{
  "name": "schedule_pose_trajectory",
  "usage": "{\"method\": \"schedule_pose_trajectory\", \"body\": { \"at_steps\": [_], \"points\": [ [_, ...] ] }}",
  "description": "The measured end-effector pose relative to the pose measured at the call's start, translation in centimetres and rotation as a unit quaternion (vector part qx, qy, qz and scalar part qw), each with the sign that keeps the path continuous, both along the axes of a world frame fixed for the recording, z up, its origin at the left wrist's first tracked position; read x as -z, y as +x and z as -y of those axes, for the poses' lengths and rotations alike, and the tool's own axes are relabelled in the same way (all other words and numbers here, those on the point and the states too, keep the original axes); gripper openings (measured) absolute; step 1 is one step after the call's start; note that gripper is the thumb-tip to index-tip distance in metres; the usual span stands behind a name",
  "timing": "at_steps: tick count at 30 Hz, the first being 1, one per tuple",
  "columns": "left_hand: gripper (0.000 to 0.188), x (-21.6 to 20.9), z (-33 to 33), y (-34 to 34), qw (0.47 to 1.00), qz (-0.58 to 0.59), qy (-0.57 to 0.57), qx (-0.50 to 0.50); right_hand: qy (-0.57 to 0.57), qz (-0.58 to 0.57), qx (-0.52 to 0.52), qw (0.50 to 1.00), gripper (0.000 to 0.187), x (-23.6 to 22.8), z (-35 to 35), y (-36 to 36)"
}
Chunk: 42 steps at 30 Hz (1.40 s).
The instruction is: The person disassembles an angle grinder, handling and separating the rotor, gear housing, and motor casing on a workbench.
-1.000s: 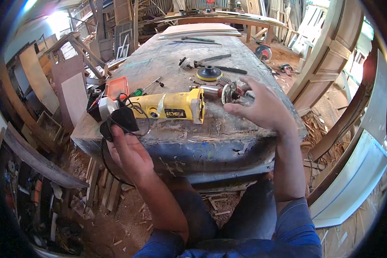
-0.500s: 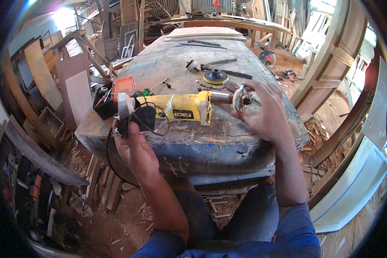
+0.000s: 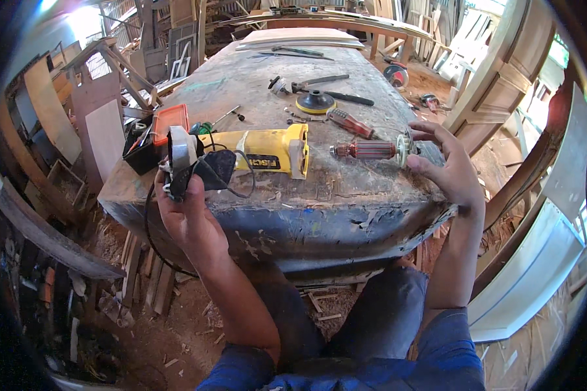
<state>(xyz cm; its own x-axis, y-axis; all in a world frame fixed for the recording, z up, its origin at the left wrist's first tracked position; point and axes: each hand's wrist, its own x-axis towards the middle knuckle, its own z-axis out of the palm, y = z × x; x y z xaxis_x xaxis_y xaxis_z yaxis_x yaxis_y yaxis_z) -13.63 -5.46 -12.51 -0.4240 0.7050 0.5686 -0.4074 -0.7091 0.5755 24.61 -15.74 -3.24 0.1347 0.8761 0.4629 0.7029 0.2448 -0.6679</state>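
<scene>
My left hand (image 3: 192, 212) grips the grey-and-black rear end of a yellow angle grinder housing (image 3: 254, 146), with loose wires and a black cover piece (image 3: 216, 167) hanging at that end. The housing's open front end faces right. My right hand (image 3: 449, 166) pinches the disc-shaped end of a motor armature (image 3: 366, 150), its copper windings and shaft pointing left toward the housing. A gap separates the two parts. Behind the armature lie a red-handled screwdriver (image 3: 351, 124) and a black-and-yellow round backing pad (image 3: 316, 102).
A scuffed workbench (image 3: 235, 85) carries a grinder head (image 3: 278, 85), black-handled tools (image 3: 349, 98), a green-handled screwdriver (image 3: 203, 128), and an open box of tools (image 3: 140, 148) at left. Wooden boards (image 3: 300, 39) lie at the far end. A panelled door (image 3: 502, 85) leans at right.
The armature has come out of the housing's front as my right hand moved right. My left hand and the housing have shifted slightly left. The red-handled screwdriver now shows fully.
</scene>
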Motion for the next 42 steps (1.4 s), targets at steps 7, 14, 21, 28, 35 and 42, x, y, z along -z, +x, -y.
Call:
{"method": "schedule_pose_trajectory", "body": {
  "at_steps": [7,14,21,28,35,42],
  "points": [
    [0.061,-0.2,-0.1,0.4,1.0,0.002,0.006,0.005,0.186,-0.052,0.026,0.981,0.027,1.3,-0.7,0.7],
    [0.068,-0.4,0.4,0.2,0.999,-0.045,-0.013,-0.015,0.236,0.153,-0.014,0.959,0.017,-1.6,-2.4,-2.4],
    [0.071,-1.0,0.8,0.7,0.998,-0.066,-0.006,-0.008,0.116,0.235,-0.039,0.964,0.014,-3.6,-3.9,-4.5],
    [0.074,-1.2,0.8,0.7,0.996,-0.085,-0.026,-0.012,0.131,0.354,-0.125,0.918,0.017,-3.8,-7.0,-6.9],
    [0.078,-1.3,0.9,0.6,0.995,-0.096,-0.013,0.004,-0.051,0.453,-0.115,0.883,0.032,-2.9,-7.7,-8.4],
    [0.081,-1.4,1.1,0.6,0.996,-0.076,-0.017,0.038,-0.055,0.377,-0.143,0.913,0.025,-3.4,-7.4,-8.7]
  ]
}}
